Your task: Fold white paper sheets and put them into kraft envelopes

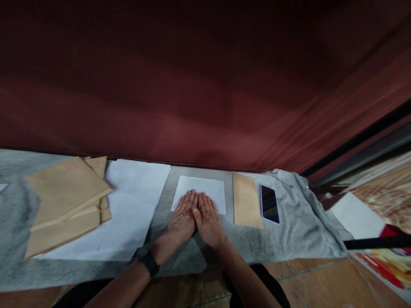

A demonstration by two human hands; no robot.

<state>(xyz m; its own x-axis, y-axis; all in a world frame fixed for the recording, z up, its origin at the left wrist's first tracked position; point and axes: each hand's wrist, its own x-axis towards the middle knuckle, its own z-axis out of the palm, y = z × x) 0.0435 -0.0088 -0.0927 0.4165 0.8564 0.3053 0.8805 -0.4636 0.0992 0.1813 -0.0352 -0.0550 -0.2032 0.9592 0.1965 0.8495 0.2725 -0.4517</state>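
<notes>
A white sheet of paper, apparently folded, lies on the grey cloth in front of me. My left hand rests flat on its near part, fingers stretched out. Beside it my right hand lies flat too, its thumb touching the left hand. Both hands cover the paper's near edge. To the right of the paper is a single brown envelope. Left of my hands there is a stack of larger white sheets, with several brown envelopes piled partly on top.
A phone with a dark screen lies right of the single envelope. The grey cloth covers the surface and is wrinkled at its right end. A dark red wall rises behind. Tiled floor shows below the near edge.
</notes>
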